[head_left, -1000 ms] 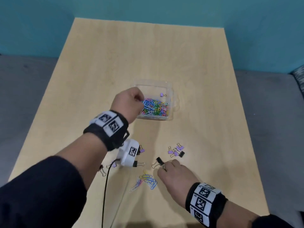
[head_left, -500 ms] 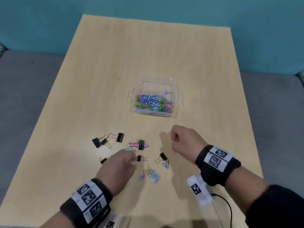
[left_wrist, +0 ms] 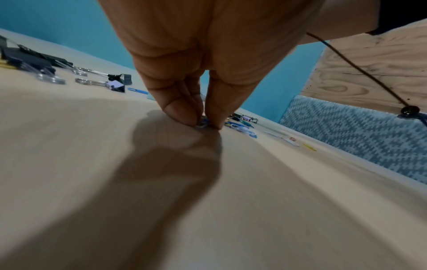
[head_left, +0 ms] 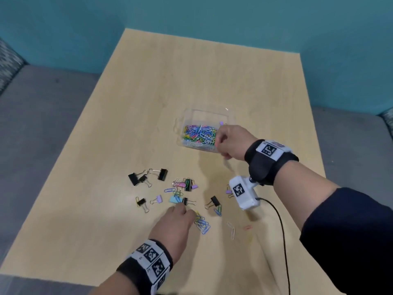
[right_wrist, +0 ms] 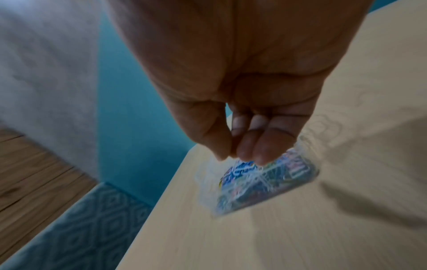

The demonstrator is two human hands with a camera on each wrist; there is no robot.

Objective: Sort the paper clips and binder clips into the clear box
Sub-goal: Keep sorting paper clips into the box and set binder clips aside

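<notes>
The clear box (head_left: 181, 124) sits mid-table, full of coloured paper clips (head_left: 200, 135). My right hand (head_left: 219, 143) hovers over its right end with fingers pinched together (right_wrist: 233, 157); a thin grey piece sticks out under the fist, and the rest of what it holds is hidden. Nearer me, my left hand (head_left: 181, 207) is down on the table. Its thumb and forefinger pinch a small clip (left_wrist: 202, 123) beside a little black binder clip (head_left: 187, 201) and a light blue one (head_left: 175, 199). The box (right_wrist: 203, 175) is blurred in the right wrist view.
Loose on the wooden table (head_left: 148, 103) are black binder clips (head_left: 162, 174), a purple one (head_left: 158, 199), another black one (head_left: 214, 201), a heap of blue paper clips (head_left: 203, 224) and a white paper clip (head_left: 232, 231). A black cable (head_left: 282, 231) trails from the right wrist.
My left hand left the box and came down to the loose clips. My right hand rose from the table and moved up over the box, fingers still curled.
</notes>
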